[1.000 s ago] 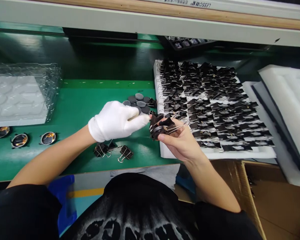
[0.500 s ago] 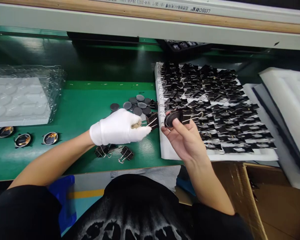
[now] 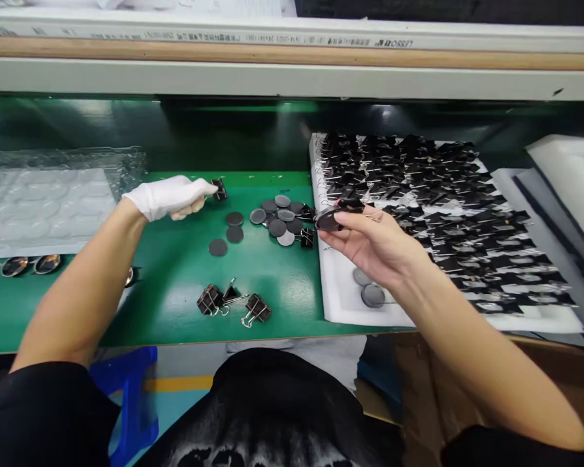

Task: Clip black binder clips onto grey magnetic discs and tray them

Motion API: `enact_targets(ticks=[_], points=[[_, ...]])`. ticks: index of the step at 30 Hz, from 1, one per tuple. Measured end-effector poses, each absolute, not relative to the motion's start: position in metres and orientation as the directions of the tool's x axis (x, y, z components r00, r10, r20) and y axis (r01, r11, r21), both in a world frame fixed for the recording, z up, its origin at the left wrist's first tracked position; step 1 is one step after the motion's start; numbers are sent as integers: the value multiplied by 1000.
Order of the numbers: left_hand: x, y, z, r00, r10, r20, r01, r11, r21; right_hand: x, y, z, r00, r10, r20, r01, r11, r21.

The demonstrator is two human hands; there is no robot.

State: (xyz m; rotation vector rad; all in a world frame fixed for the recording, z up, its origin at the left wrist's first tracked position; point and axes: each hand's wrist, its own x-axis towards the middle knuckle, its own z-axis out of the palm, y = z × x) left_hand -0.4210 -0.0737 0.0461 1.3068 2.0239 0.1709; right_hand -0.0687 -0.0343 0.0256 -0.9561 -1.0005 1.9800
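My left hand point(image 3: 175, 196), in a white glove, is closed on a black binder clip point(image 3: 219, 189) over the back left part of the green table. My bare right hand point(image 3: 370, 243) pinches a round dark piece point(image 3: 328, 219) that has a black binder clip point(image 3: 351, 205) on it, above the left edge of the white foam tray point(image 3: 331, 295). Between the hands lies a pile of dark grey discs point(image 3: 277, 227), with a binder clip point(image 3: 307, 238) at its right side. Several loose binder clips point(image 3: 256, 309) rest nearer the table's front edge.
Rows of binder clips point(image 3: 486, 240) fill much of the foam tray. Two round pieces point(image 3: 372, 296) lie near its front. Watch heads point(image 3: 47, 263) sit at the left, before a stack of clear plastic trays point(image 3: 121, 170). White foam point(image 3: 569, 168) stands at the right.
My left hand has moved left and back, away from my right hand, with a binder clip in it. The right hand still holds the round piece.
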Motion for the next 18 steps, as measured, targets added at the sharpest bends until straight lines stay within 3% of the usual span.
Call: enact_targets(ticks=[3,6,7,9,11,12,14,18], points=[[-455,-67,40,-189,688,-701,788,532,310,-91,-12,30,-537,764,-359,-213,-535,-818],[-468,-63,49,-276,645,-713,850,510,132,-119,9,30,-557,770,-311,-170,-472,-865],[-469,-62,55,-338,693,-637,859,503,91,-129,16,29,-572,769,-285,-143,-436,-888],[-464,-57,63,-446,831,-333,862,499,91,-151,28,26,-611,749,-256,-78,-378,-922],[-452,-49,61,-519,855,8,846,512,147,-175,37,23,-627,735,-257,-9,-337,-942],[-444,-43,55,-533,840,106,841,511,178,-188,41,21,-620,740,-260,25,-313,-949],[-428,-31,38,-575,796,189,816,539,210,-215,46,15,-595,755,-277,108,-266,-958],[-411,-20,1,-636,741,217,772,605,194,-262,50,-2,-531,804,-267,315,-105,-943]])
